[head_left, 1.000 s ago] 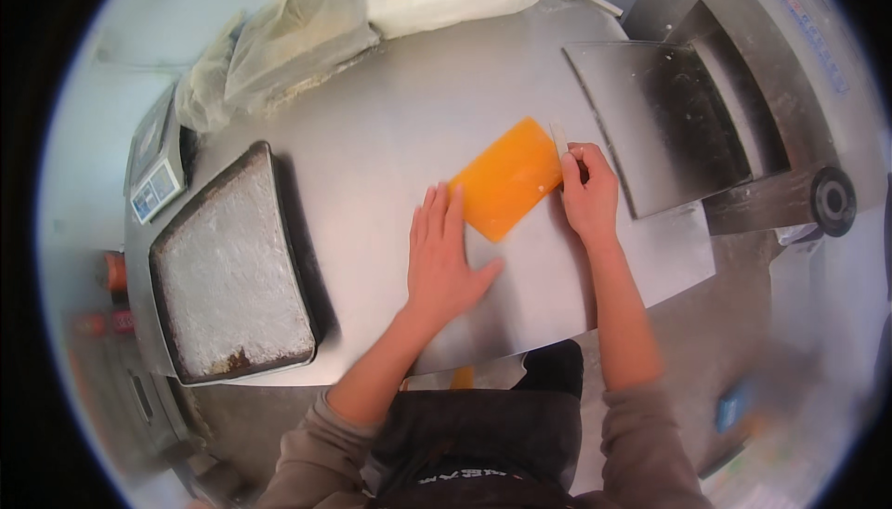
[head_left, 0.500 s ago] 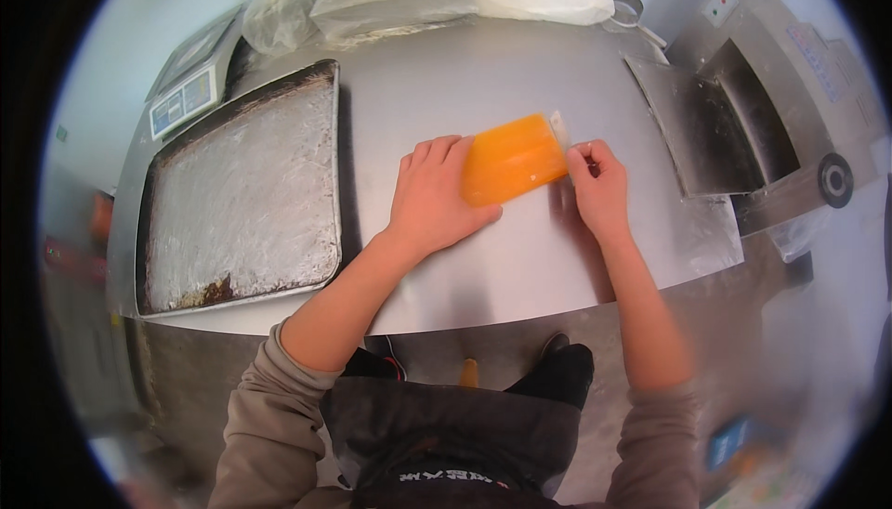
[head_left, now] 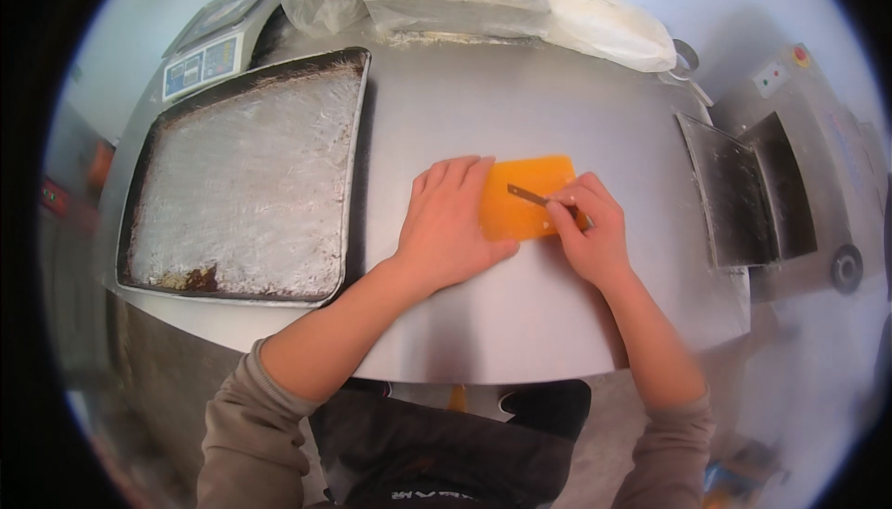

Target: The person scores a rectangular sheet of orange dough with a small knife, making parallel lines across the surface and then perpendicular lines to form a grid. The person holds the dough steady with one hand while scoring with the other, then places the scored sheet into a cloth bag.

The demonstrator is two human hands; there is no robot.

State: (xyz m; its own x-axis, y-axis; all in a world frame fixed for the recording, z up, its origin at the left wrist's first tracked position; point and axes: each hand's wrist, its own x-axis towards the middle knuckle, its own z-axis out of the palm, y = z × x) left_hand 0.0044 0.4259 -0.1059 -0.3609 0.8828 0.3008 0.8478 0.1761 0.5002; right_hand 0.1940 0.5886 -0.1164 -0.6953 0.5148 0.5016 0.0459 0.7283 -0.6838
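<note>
Your right hand (head_left: 591,230) pinches a thin blade (head_left: 527,195), now swung from the right edge of the orange slab (head_left: 509,219) over its face, mid-frame; work seems shifted inward. Your left hand (head_left: 446,221) lies flat, unclenched, across its left side. Pale lettering marks your apron (head_left: 446,439), bottom centre.

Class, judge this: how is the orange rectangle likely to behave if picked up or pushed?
The orange rectangle is probably fairly stiff: its uncovered edges look straight, without sagging. It seems unlikely to roll, given its flat face and straight sides. It may slide if pushed, as its surface looks fairly smooth.
</note>
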